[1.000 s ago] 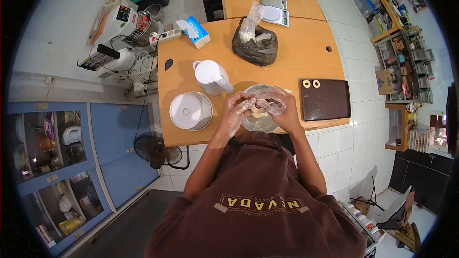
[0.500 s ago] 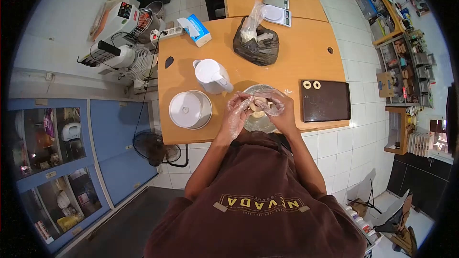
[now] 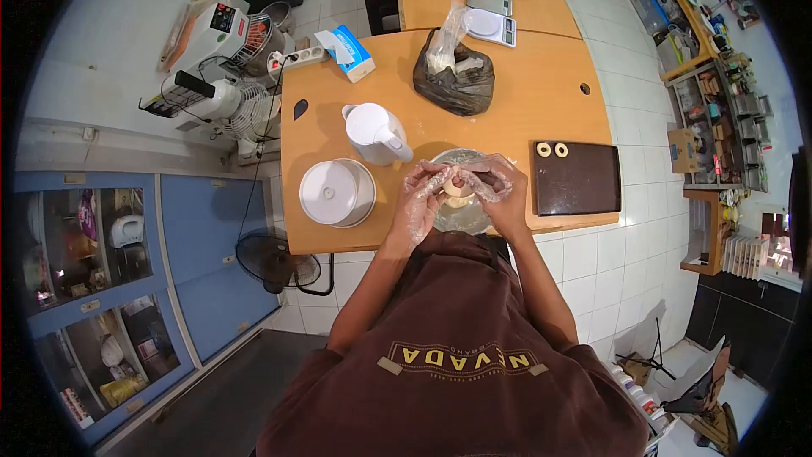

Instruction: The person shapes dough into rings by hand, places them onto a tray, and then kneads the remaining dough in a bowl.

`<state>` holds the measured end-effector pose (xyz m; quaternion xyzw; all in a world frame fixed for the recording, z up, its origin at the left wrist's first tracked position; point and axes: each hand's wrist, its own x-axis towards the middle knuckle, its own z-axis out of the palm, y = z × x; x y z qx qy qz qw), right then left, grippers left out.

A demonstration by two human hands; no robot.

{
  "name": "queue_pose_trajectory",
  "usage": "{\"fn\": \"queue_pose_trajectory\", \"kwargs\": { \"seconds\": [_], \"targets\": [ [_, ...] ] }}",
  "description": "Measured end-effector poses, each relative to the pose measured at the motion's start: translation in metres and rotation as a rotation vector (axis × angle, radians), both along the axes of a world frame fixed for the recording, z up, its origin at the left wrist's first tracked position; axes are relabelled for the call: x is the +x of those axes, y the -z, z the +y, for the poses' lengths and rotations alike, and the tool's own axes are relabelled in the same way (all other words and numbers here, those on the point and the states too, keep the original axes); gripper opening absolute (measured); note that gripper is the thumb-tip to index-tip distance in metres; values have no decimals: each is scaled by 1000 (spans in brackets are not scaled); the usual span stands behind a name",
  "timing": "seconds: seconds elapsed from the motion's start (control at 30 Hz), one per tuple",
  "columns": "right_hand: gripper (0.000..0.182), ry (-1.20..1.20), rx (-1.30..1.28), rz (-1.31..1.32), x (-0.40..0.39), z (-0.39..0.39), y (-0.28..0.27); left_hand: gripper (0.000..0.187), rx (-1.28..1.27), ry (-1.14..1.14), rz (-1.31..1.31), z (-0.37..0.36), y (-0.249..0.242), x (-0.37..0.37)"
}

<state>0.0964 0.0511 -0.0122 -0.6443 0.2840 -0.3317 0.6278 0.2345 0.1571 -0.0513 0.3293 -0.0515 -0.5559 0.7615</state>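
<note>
Between the fingers of both hands is a small pale piece of dough [image 3: 453, 189], held above a bowl. My left hand [image 3: 420, 197], dusted with white flour, pinches it from the left. From the right, my right hand [image 3: 499, 190], also floury, grips its other side. Under them the bowl [image 3: 467, 220] sits at the table's front edge, with more dough partly visible inside. A dark baking tray [image 3: 578, 190] lies to the right, two dough rings [image 3: 551, 150] in its upper left corner.
A white jug [image 3: 372, 131] and a white lidded container [image 3: 330, 194] stand left of the hands. Farther back are a black plastic bag [image 3: 454, 89], a blue tissue box [image 3: 351, 59] and a kitchen scale [image 3: 491, 25]. A fan [image 3: 275, 262] stands beside the table.
My right hand has shifted slightly, its fingers closer to the left fingertips. The dough between them has turned a little. The other objects stay in place.
</note>
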Motion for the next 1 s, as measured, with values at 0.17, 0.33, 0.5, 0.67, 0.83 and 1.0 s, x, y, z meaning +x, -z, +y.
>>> {"fn": "queue_pose_trajectory", "kwargs": {
  "seconds": [0.17, 0.33, 0.5, 0.67, 0.83, 1.0],
  "targets": [
    [38, -15, 204, -91, 7, 8, 7, 13, -33, -142, 79, 0, 5, 1],
    [48, -44, 238, -61, 11, 12, 20, 26, -84, -184, 46, -1, -4, 0],
    [44, 59, 223, -66, 12, 11, 11, 35, -24, -117, -242, 2, -7, -2],
    [36, 61, 166, -123, 16, 12, 12, 41, 37, -2, -390, 2, -11, -6],
    [30, 114, -149, 24, 12, 12, 8, 38, 43, -51, -255, 1, -9, -8],
    [26, 69, -212, 116, 0, 7, 17, 36, 77, -14, -385, 0, -2, -10]
  ]
}}
